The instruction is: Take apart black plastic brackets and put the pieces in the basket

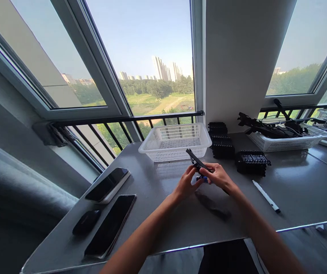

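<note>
Two forearms [149, 225] lead to fingers [191, 172] pinching between them what looks like a black strip [196, 159].

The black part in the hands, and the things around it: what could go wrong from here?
The black part is held above the table by the left hand and right hand; it might slip and drop. The small blue piece just below it could also fall. The white pen lies near the right arm, which might knock it.

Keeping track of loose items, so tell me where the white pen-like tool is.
In the head view, the white pen-like tool lies on the tabletop, right of the right hand, nearer the camera than the rightmost black stack.
</note>
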Available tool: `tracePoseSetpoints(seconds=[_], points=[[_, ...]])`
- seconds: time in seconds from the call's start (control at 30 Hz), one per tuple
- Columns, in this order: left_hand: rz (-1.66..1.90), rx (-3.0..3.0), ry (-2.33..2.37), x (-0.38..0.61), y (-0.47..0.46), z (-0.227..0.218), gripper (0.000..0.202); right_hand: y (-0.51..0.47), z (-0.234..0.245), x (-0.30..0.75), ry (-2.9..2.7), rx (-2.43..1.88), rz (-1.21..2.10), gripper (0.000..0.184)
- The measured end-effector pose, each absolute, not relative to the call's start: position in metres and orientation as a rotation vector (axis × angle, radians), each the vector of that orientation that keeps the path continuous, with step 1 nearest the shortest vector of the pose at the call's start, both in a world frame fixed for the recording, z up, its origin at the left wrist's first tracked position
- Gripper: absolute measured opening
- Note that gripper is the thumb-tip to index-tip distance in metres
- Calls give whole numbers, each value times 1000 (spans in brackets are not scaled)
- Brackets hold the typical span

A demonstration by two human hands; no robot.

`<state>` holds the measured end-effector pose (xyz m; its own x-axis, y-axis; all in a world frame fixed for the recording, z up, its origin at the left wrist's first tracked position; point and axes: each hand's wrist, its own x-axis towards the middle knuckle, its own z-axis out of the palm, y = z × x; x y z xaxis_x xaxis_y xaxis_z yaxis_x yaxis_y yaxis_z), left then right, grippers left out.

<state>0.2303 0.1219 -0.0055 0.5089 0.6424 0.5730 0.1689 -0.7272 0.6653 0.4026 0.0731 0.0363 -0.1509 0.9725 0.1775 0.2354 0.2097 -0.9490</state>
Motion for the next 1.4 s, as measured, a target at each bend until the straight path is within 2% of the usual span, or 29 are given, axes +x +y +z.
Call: tracePoseSetpoints(seconds=[0.1,0.2,0.37,0.43,0.6,0.7,0.77,0.87,0.97,1.13,1.23,1.4], points=[[1141,2362,699,231,120,-6,35,73,38,402,-1535,-1134,1080,55],[1154,2380,656,231,119,-5,32,74,39,403,-1504,-1135,1122,56],[1296,2056,653,232,123,-4,23,75,35,407,-1405,-1109,1229,65],[1414,1831,697,232,127,-6,34,76,34,408,-1382,-1094,1269,69],[1674,1612,888,231,137,-7,87,74,35,407,-1452,-1061,1298,66],[1632,1631,828,228,140,-6,100,72,38,407,-1525,-1105,1295,58],[1602,1610,805,227,140,-5,91,71,39,409,-1565,-1133,1288,56],[1643,1558,801,226,141,-4,64,72,39,412,-1607,-1166,1244,52],[1684,1496,811,224,142,-3,51,75,36,414,-1590,-1252,1073,56],[1721,1560,956,220,143,-2,48,81,28,415,-1628,-1372,673,67],[1740,1603,964,220,143,0,49,78,31,413,-1714,-1433,532,58],[1755,1615,869,220,140,3,62,69,40,410,-1732,-1570,388,41]])
